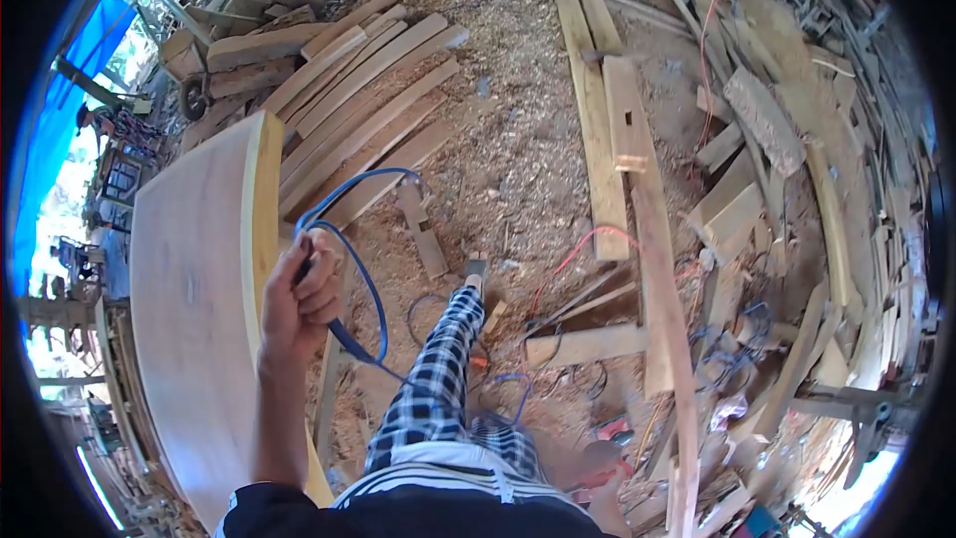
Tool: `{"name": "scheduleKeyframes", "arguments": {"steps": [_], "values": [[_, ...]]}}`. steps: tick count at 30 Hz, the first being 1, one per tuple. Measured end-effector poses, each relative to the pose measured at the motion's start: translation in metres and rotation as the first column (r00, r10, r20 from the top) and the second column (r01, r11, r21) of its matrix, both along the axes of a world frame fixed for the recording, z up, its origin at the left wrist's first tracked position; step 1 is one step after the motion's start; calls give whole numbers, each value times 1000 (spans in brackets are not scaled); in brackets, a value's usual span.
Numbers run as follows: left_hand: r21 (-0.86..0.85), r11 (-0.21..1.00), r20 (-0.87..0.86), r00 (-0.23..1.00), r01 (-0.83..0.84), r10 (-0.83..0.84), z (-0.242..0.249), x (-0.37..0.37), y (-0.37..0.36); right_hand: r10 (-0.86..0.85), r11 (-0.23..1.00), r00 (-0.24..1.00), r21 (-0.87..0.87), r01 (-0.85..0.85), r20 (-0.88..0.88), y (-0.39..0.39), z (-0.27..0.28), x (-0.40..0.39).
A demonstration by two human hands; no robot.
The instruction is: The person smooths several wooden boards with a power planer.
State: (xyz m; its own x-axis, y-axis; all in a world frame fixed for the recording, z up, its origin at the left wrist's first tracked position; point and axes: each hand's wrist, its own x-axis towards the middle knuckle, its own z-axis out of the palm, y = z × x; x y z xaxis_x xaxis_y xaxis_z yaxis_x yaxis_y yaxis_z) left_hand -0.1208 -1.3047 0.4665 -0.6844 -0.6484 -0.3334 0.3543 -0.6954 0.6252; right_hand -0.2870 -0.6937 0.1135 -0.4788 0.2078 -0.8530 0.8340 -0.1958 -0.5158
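My left hand (311,294) is closed around a blue power cord (370,289), raised beside a large wooden slab. The cord loops up and forward from the fist, then hangs back down toward my legs. Low on the right, my right hand (600,460) is smeared by motion and appears wrapped round a red power tool (615,430), only partly visible. Its fingers do not show clearly. The thick wooden slab (194,289) stands at my left, its pale edge facing the floor area.
Several curved boards (368,90) lie stacked ahead on the left. Long planks (583,110) and a mortised beam (625,115) run along the right. Wood shavings (498,70) cover the floor. An orange cord (588,234) and scattered offcuts lie near my feet.
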Motion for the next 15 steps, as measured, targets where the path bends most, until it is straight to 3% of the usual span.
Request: {"name": "scheduleKeyframes", "arguments": {"steps": [2, 3, 4, 6, 8, 10, 12, 14, 15], "values": [[-64, 984, -51, 986, -164, 161, -8, -22, -52, -11, 998, 998, -67, 7, -55, -24, -26, -31], [-79, 989, -186, 976, -125, 109, -22, -33, -86, -15, 991, 996, -133, 3, -88, -43, -39, -45], [-82, 991, -207, 974, -108, 89, -31, -52, -120, -22, 981, 993, -196, -2, -118, -64, -50, -60], [102, 962, -113, 958, -253, 264, -39, -90, -183, -16, 946, 985, -321, -41, -173, -106, -70, -101], [116, 973, -165, 963, -198, 215, -29, -118, -229, -1, 916, 983, -396, -72, -182, -81, -98, -108], [97, 992, -276, 956, -80, 104, -17, -143, -273, -114, 942, 978, -332, 51, -174, -187, -57, -145], [103, 990, -262, 958, -93, 117, -5, -154, -305, -305, 936, 925, -249, 248, -226, -303, -6, -178], [-127, 973, -137, 975, -193, 176, 7, -165, -351, -279, 925, 939, -319, 207, -199, -373, -24, -233], [-160, 963, -76, 975, -216, 207, 4, -167, -368, -281, 923, 939, -326, 207, -197, -402, -23, -254]]}}
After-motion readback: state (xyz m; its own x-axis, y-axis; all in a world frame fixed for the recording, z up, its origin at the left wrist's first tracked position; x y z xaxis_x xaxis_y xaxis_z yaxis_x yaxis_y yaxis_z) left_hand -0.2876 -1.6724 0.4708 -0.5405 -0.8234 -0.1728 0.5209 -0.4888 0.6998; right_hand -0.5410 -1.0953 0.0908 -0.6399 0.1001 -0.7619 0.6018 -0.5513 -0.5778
